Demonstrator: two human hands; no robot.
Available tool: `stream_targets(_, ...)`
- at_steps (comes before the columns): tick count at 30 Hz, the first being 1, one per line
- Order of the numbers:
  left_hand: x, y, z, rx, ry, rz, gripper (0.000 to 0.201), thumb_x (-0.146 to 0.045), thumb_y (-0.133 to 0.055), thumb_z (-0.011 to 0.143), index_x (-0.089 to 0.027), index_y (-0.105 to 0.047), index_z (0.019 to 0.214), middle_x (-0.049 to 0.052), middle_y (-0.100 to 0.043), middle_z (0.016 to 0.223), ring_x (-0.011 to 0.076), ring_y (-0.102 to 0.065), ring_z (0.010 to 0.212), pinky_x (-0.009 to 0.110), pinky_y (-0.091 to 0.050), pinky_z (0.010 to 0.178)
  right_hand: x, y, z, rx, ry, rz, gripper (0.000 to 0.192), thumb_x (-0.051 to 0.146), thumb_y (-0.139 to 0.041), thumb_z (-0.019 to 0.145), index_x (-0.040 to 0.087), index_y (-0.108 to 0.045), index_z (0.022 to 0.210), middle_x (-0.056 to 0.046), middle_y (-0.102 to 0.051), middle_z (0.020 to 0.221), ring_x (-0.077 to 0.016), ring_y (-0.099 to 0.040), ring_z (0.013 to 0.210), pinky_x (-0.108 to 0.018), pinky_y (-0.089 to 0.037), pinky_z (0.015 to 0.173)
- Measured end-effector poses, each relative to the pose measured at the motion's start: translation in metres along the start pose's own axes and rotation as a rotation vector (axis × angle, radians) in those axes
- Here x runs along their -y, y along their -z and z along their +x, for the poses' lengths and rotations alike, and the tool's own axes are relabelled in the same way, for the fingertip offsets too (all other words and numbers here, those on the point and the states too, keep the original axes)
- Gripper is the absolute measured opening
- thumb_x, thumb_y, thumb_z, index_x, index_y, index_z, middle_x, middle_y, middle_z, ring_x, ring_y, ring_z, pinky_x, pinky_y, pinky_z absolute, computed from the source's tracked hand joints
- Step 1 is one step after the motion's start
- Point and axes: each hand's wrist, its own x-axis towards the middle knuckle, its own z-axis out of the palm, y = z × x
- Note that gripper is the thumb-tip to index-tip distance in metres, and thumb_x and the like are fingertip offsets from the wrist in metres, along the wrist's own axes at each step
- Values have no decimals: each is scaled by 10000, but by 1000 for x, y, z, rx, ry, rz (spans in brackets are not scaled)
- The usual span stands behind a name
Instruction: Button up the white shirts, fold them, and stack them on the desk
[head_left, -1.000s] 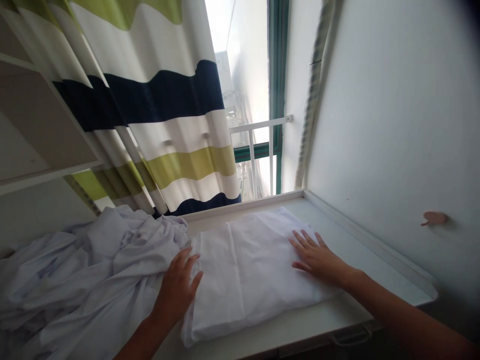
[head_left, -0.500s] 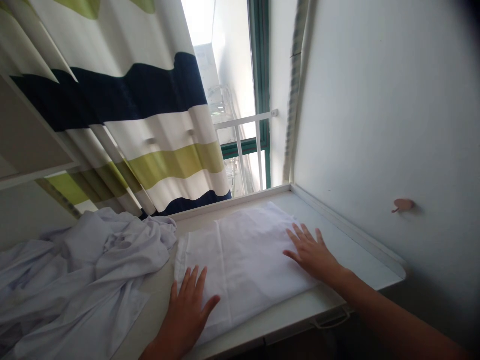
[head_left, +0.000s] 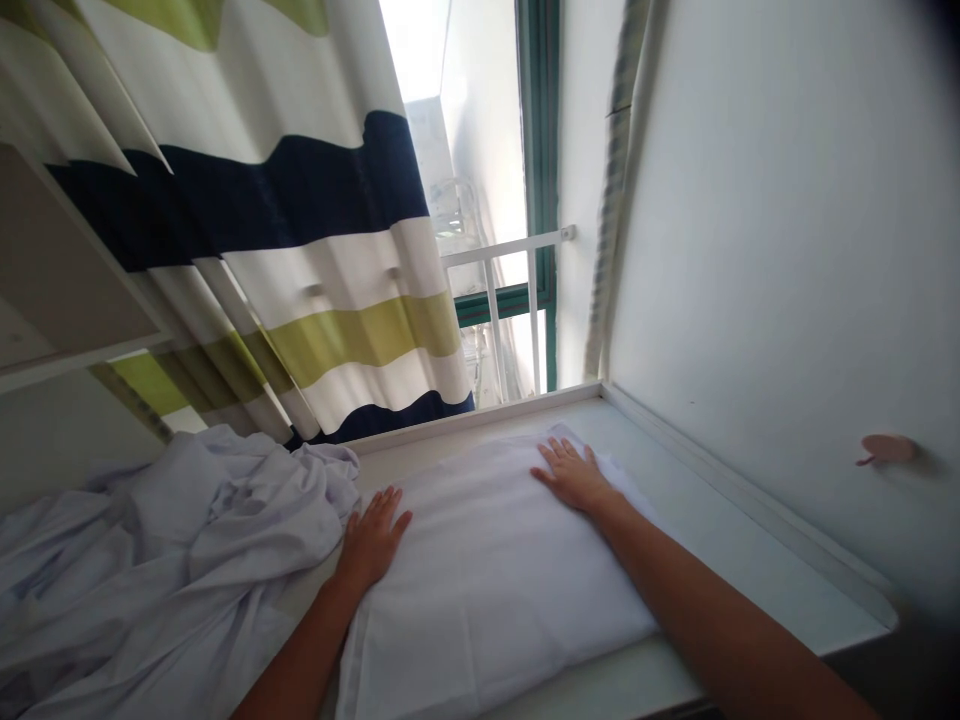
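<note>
A folded white cloth (head_left: 487,570) lies flat on the white desk top (head_left: 675,500). My left hand (head_left: 375,540) rests on its far left edge, palm down, fingers stretched forward. Near the far right corner of the cloth, my right hand (head_left: 574,473) lies flat with its fingers spread. Neither hand grips anything. A crumpled heap of white fabric (head_left: 187,550) sits to the left, close beside my left hand. What kind of article the folded cloth is, I cannot tell.
A raised rim (head_left: 495,411) runs along the back of the desk. Behind it hang a striped curtain (head_left: 300,200) and a white window railing (head_left: 510,245). The wall (head_left: 772,250) on the right carries a pink hook (head_left: 887,448). A pale panel (head_left: 67,270) juts in at upper left.
Both hands have slid forward over the cloth toward its far edge. The cloth's near part now shows more between my arms. The view has shifted slightly.
</note>
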Motion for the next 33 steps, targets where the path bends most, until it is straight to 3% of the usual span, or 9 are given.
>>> stream_targets(5,9,3,-3,-74,2,-212,642,-567,-354,973,-192,-430,1487,126,-347,1605,290,-233,1515,541,-120,1220,3,3,-1,-34,-10,-8,697,623,-263,989,219,-328,1554,-134,-256,1637,-324,-199,1511,-652,-124,1161)
stream_targets(9,20,25,-11,-167,194,-358,587,-518,-473,909,-110,-526,1328,221,-476,1481,320,-392,1426,458,-299,1159,27,24,-23,-158,28,-19,615,529,-286,1020,200,-372,1532,-138,-266,1633,-324,-181,1518,-653,-60,1175)
stream_targets(12,40,48,-27,-72,359,-399,584,-624,-566,816,-99,-620,1066,253,-688,1087,405,-663,1064,476,-517,850,76,43,-70,-273,251,51,600,537,-318,1019,199,-425,1504,-130,-309,1617,-312,-187,1521,-612,-39,1206)
stream_targets(15,50,65,-42,158,493,-600,620,-734,-622,726,-123,-641,832,163,-695,719,296,-664,557,321,-438,462,145,49,-138,-177,587,192,664,633,-392,971,244,-414,1509,-123,-315,1615,-318,-231,1509,-612,-70,1215)
stream_targets(19,42,71,-42,294,564,-876,588,-698,-736,658,-124,-613,687,55,-619,572,110,-457,367,196,-201,377,227,21,-206,-30,862,345,941,754,-466,871,159,-265,1572,-185,-247,1626,-363,-224,1504,-612,-171,1209)
stream_targets(22,32,69,-35,276,583,-961,528,-568,-839,605,-147,-524,564,-21,-491,443,70,-358,335,193,-182,375,261,-16,-221,-23,840,337,1027,736,-529,846,68,-235,1568,-249,-243,1606,-424,-245,1480,-660,-223,1175)
stream_targets(25,23,65,-32,247,569,-1101,395,-413,-876,602,-148,-596,691,-10,-595,536,108,-485,406,206,-339,408,275,-45,-222,-65,781,263,962,650,-601,850,30,-319,1530,-260,-325,1568,-442,-304,1450,-672,-263,1157)
stream_targets(28,19,61,-36,217,568,-1238,311,-272,-849,650,-156,-646,855,25,-708,742,159,-651,601,248,-521,565,276,-61,-225,-132,759,223,783,558,-570,908,51,-415,1483,-217,-419,1532,-410,-371,1424,-634,-309,1155)
stream_targets(33,26,62,-60,220,630,-1346,191,-214,-799,741,-133,-651,829,60,-719,779,157,-685,661,237,-567,638,272,-76,-241,-297,757,224,426,388,-460,993,153,-596,1320,-107,-604,1398,-339,-530,1311,-547,-396,1108)
